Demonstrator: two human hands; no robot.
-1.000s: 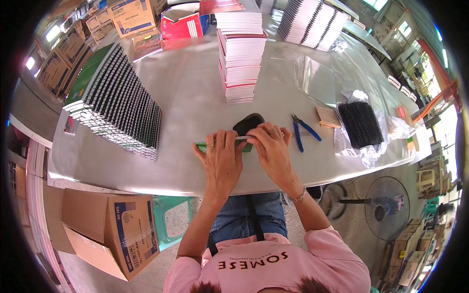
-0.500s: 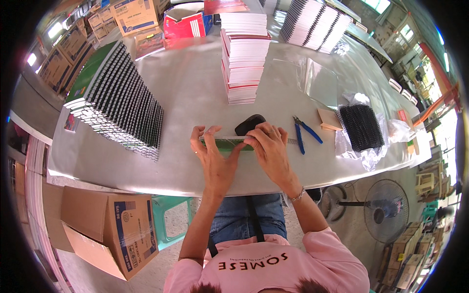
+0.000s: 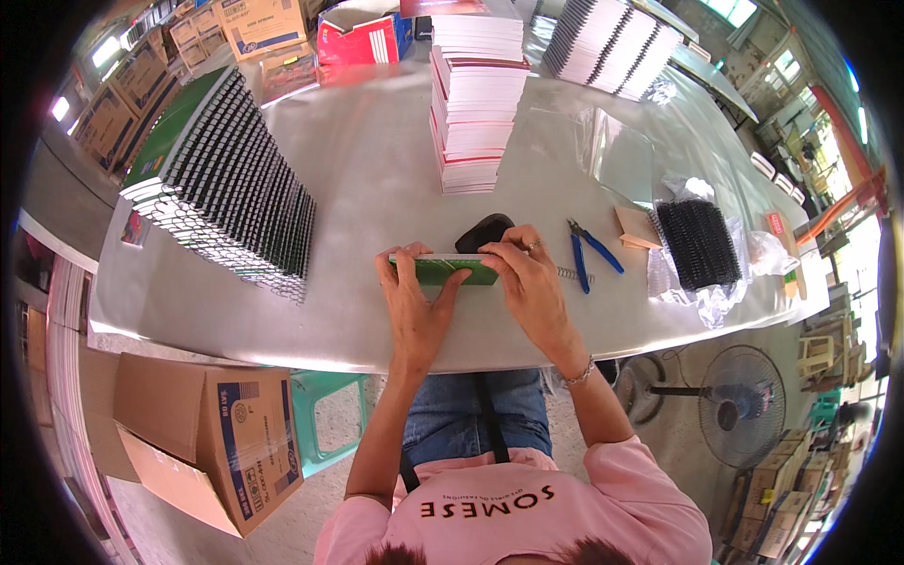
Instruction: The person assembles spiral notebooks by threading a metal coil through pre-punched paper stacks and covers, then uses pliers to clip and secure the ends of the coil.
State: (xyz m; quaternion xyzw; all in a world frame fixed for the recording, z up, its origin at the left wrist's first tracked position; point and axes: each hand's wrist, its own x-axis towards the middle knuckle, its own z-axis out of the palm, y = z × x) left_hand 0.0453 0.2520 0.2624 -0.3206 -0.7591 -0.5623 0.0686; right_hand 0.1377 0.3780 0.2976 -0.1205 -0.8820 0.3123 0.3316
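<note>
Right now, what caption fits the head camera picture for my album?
Both hands, left hand and right hand, hold a green notebook on the table beside blue pliers.

A thin green-covered notebook (image 3: 444, 270) with a white top edge lies near the worktop's (image 3: 377, 179) front edge, tilted up slightly toward the person.

Table (image 3: 377, 179): smooth glossy sheet, metal-looking. Green booklet (image 3: 444, 270): glossy paper cover. Pliers (image 3: 589, 252): blue plastic handles. Black combs (image 3: 699, 243): plastic, in clear crinkled film. Box (image 3: 202, 428): matt cardboard.
</note>
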